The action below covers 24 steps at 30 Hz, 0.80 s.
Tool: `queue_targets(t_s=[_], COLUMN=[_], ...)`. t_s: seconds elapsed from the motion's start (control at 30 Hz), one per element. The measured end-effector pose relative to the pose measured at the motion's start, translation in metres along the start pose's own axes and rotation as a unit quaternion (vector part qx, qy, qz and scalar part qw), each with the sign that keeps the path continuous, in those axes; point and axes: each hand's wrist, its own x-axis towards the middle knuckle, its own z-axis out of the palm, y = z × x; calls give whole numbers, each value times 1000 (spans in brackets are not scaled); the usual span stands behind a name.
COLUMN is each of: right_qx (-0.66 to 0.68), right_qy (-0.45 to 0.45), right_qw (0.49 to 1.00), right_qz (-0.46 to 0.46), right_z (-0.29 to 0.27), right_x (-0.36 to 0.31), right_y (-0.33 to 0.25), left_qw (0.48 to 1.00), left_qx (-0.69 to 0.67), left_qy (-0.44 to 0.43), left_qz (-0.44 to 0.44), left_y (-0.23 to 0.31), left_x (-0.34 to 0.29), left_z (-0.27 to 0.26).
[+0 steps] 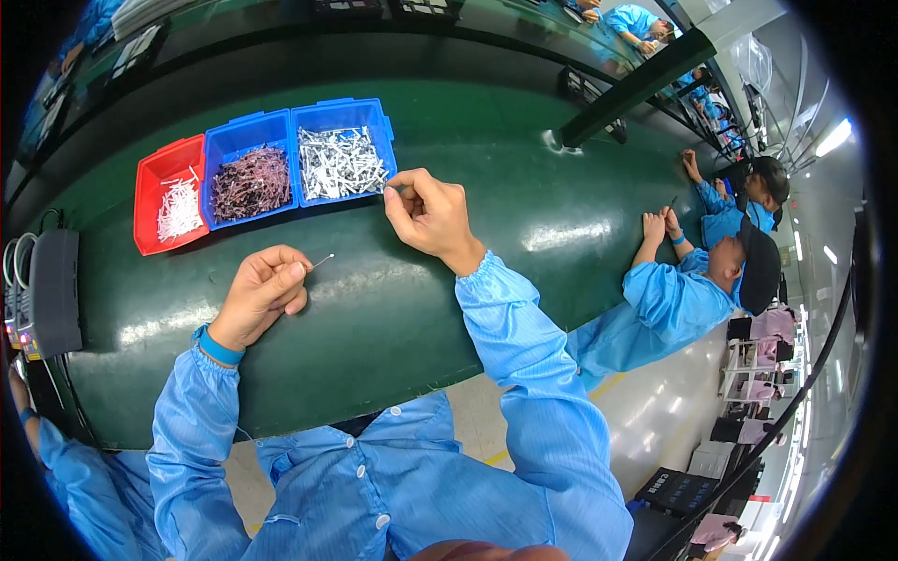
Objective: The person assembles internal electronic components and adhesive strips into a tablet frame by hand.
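My left hand (264, 292) is closed in a pinch over the green tabletop, in front of the bins. From its fingertips a thin wire-like piece with a small white tip (325, 259) sticks out to the right. At the front right corner of the right blue bin (387, 140) is my right hand (432, 217), thumb and forefinger pressed together. Whatever they may hold is too small to make out. That bin contains many small white and silvery pieces (339, 165). Beside it, the middle blue bin (251, 133) holds dark reddish-brown pieces (251, 185), and the red bin (150, 201) holds short white pieces (180, 208).
A dark grey box-shaped device (54, 290) with cables stands at the table's left end. A dark post (636, 89) rises from the far right of the green table (421, 323). Co-workers in blue (687, 285) sit along the right side. A raised shelf runs behind the bins.
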Motion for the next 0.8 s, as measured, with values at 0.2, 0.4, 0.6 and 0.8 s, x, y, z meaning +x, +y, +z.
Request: queue_targets(t_s=[0.2, 0.4, 0.6, 0.8], right_qx=[2, 10, 13, 14], right_qy=[-4, -7, 1, 3], right_qw=[1000, 1000, 1000, 1000], right_qz=[-6, 1, 8, 15], right_z=[-1, 2, 2, 3], right_x=[0, -2, -2, -2], right_y=[0, 1, 0, -1], left_qw=[1000, 1000, 1000, 1000], left_qx=[-5, -7, -13, -7], left_qy=[4, 8, 2, 1], left_qz=[-5, -6, -8, -7], left_y=[0, 0, 2, 1], left_x=[-1, -4, -1, -2], left_z=[-1, -3, 0, 0])
